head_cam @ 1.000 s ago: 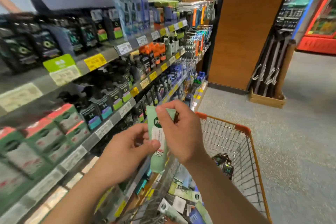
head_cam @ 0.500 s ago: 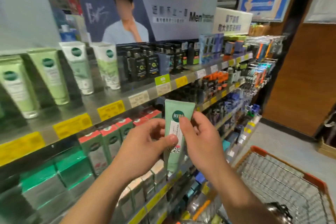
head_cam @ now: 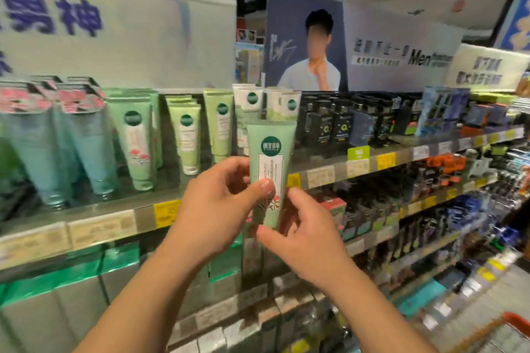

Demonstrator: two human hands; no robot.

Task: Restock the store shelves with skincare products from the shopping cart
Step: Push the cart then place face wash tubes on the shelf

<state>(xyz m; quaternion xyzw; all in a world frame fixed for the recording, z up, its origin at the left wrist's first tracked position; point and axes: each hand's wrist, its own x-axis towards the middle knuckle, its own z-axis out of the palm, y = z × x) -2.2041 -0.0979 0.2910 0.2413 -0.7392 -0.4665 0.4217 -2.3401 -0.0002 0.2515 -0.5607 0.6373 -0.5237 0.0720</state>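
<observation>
Gripping a green tube [head_cam: 270, 172] upright at frame centre, the left hand [head_cam: 218, 203] pinches its lower body between thumb and curled fingers; the right hand [head_cam: 304, 235] pinches the bottom end, before the top shelf [head_cam: 324, 172] of matching tubes [head_cam: 183, 135]

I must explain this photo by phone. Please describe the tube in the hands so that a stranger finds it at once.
Find the top shelf with standing green tubes below the poster. In front of it, the left hand and right hand grip one tube, cap down. Unlike the shelved tubes, it is held in the air, nearest the camera.
</observation>
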